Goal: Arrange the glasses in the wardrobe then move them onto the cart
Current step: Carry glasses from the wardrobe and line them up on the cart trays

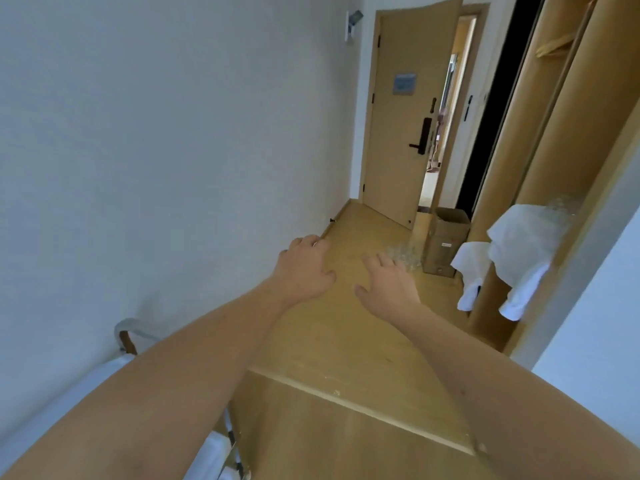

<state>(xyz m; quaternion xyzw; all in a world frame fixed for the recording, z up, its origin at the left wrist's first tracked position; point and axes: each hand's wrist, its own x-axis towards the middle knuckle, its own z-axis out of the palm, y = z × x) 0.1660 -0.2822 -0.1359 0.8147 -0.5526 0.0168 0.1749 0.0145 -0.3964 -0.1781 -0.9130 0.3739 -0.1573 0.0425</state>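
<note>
Both arms stretched fwd over the floor (346,327). Left hand (306,268) was palm down, fingers loosely curled, thumb out to the right, holding nothing. Right hand (388,284) was palm down too, fingers spread and relaxed, holding nothing, touching nothing. Hands were near each other but apart.

Glasses: a blurry clear cluster (405,256) sat on the floor just beyond the right fingertips, beside a cardboard box (446,240); can't tell count or shape. Another clear blur (562,209) showed at the wardrobe (568,140) shelf above white cloths (519,251) that hung over the shelf edge; too smeared to say if it was glass.

Floor was light wood w/ a raised strip crossing near the bottom edge. White wall (156,150) ran along the left. Wood door (405,116) at the far end stood ajar, black handle and lock on it, bright room behind the gap. Blue sign (404,83) on the door, text unreadable. Small label on the box, also unreadable. White fixture (351,24) was mounted high on the wall near the door. Cart (128,336): a chrome rail w/ brown piece showed at bottom left, white surface under the left forearm.
</note>
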